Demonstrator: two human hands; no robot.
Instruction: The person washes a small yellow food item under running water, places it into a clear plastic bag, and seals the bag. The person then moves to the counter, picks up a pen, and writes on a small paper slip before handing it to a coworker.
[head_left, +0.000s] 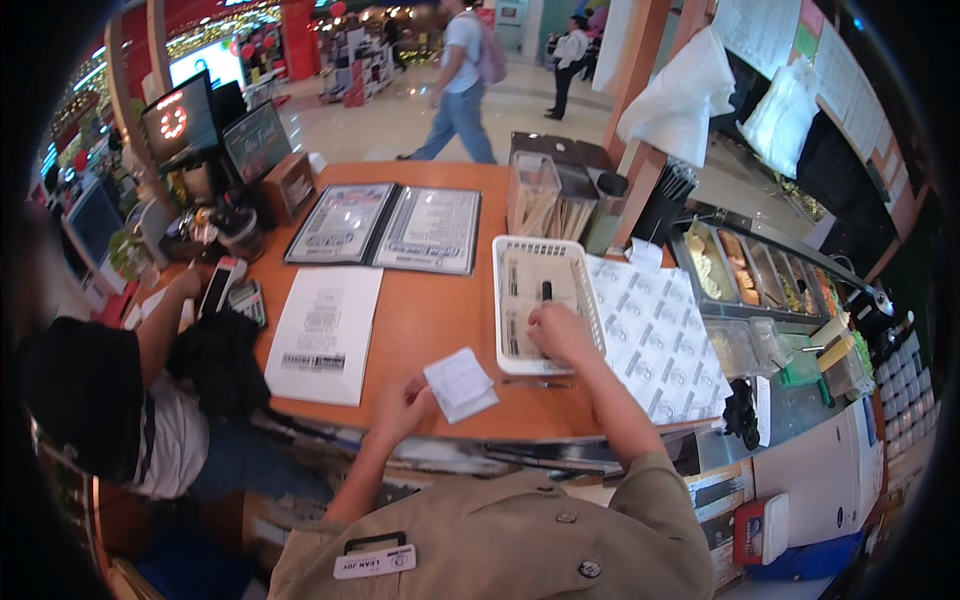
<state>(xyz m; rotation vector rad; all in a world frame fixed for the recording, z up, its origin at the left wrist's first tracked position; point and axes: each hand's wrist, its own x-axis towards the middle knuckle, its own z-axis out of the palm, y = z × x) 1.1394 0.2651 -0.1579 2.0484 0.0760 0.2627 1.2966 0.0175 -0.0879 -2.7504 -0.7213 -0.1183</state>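
Observation:
My left hand (401, 411) pinches a small stack of white paper slips (459, 381) by its left edge, over the front of the wooden counter. Inside a white plastic basket (591, 304) is my right hand (564, 334), fingers curled down over brown printed paper (521, 281). A black cylindrical object (547, 289), perhaps a marker, shows just past those fingers; whether they grip it is hidden. A thin pen-like stick (540, 384) lies below the basket. Patterned wrapping paper (652, 337) spreads to the basket's right.
An open menu folder (427, 225) and printed white sheets (324, 330) lie on the counter (420, 315). Containers of wooden sticks (534, 196) stand behind the basket. Food trays (739, 266) are at right. A co-worker (97, 397) sits left, beside a calculator (246, 300).

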